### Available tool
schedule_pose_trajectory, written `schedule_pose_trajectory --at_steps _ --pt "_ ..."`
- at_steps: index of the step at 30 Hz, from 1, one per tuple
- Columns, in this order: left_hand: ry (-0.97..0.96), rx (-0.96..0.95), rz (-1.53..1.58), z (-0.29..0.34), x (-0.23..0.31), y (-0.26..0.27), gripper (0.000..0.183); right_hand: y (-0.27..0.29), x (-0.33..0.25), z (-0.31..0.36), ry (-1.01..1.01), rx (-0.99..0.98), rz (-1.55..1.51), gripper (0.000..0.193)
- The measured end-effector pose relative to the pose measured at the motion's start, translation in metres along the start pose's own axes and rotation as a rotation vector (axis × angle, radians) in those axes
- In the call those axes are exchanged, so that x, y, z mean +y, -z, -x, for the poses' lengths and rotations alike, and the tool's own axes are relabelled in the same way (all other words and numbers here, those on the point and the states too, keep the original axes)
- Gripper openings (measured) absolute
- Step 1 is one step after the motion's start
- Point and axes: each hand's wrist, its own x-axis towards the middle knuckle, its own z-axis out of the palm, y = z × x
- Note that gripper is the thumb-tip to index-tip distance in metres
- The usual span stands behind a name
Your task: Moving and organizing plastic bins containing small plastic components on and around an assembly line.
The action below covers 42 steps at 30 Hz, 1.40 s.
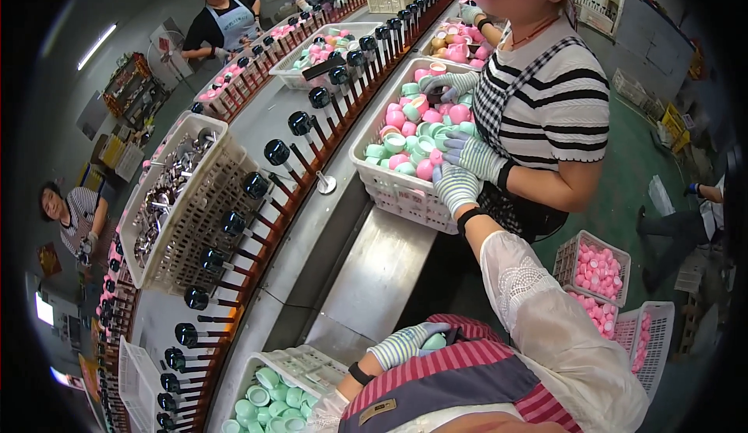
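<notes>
My left hand (405,344), in a striped knit glove, is held close to my apron. Its fingers curl round a mint-green cap (433,342). My right hand (456,187), gloved alike, reaches out to the near corner of a white basket (405,197) heaped with pink and mint-green caps. A pink cap (436,157) is at its fingertips, which look closed on it; the far side of the grip is hidden. Right beside it lies the gloved hand (472,155) of a co-worker, whose other hand (452,84) is over the same heap.
A basket of mint-green caps (274,396) stands at my lower left. A curved conveyor carries dark round pieces on upright spindles (276,152). Beyond it is a crate of shiny metal parts (175,191). Baskets of pink caps (598,265) sit on the floor at right. Other people stand across the line.
</notes>
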Motion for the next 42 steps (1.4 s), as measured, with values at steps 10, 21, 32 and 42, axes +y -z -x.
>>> schedule_pose_trajectory --at_steps 10,21,32,42 --pt "0.086 -0.066 -0.258 -0.001 -0.028 -0.006 0.052 0.002 0.0 -0.001 -0.018 0.033 0.01 0.039" --pt "0.328 0.046 -0.387 0.037 -0.002 -0.013 0.052 -0.01 -0.044 0.019 0.078 0.036 0.013 0.027" --pt "0.466 -0.063 -0.54 0.031 -0.027 -0.055 0.06 -0.001 0.034 0.042 0.164 0.015 -0.042 0.041" --pt "0.333 -0.043 -0.585 0.033 -0.038 -0.057 0.053 0.011 0.045 0.064 0.042 0.041 0.06 0.043"
